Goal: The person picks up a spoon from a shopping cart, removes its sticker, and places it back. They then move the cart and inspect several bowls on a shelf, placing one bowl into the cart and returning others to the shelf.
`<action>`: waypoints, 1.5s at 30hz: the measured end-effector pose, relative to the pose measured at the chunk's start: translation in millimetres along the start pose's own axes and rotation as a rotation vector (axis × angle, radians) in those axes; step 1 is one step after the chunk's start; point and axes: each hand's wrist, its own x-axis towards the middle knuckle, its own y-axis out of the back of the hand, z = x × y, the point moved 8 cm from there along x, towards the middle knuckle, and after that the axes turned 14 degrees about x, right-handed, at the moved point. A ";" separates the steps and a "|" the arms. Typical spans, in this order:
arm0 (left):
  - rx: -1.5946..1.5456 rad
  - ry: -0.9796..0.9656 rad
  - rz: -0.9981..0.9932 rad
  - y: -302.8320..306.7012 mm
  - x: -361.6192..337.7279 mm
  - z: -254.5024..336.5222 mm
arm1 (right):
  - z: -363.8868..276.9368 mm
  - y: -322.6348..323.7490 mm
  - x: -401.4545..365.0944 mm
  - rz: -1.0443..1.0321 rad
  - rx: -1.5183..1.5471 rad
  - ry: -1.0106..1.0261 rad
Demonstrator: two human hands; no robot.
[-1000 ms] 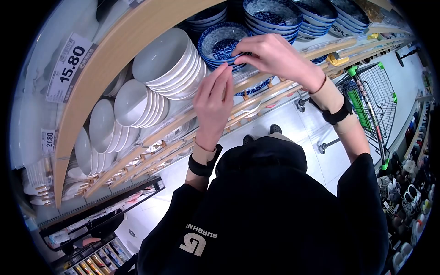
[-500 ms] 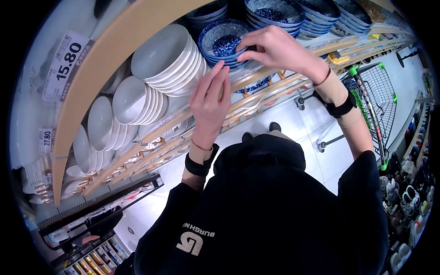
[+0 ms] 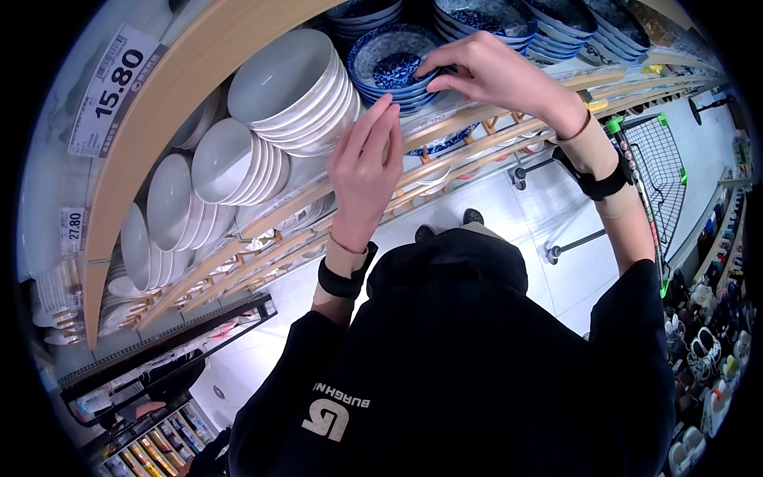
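A stack of blue-and-white patterned bowls (image 3: 389,60) stands at the front of the shelf. My right hand (image 3: 497,75) reaches over its right side, index finger inside the top bowl and thumb by the outer wall, pinching at the rim. My left hand (image 3: 364,163) is open and empty, its fingers stretched upward, fingertips close to the lower front of the same stack. Left of it, a tilted stack of large white bowls (image 3: 282,75) leans on the shelf. Both wrists wear black straps.
Smaller white bowls (image 3: 226,163) stand in rows at the left. More blue-patterned bowls (image 3: 485,16) are stacked behind. A wooden rail (image 3: 282,219) runs along the shelf front. A shopping cart (image 3: 656,163) stands at right, with shoes (image 3: 703,350) below. A price tag (image 3: 118,87) hangs at upper left.
The view has shifted slightly. My right thumb has moved a little right along the bowl's side, away from my left fingertips. The stack stays in place.
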 end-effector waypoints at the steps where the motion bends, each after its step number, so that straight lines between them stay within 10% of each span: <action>1: 0.002 0.001 0.000 0.3 0.2 0.4 | 1.2 -0.8 0.0 -0.005 0.003 -0.009; 45: -0.045 0.161 -0.142 -7.8 -21.1 -8.5 | -6.5 -26.5 -7.3 0.146 -0.073 0.002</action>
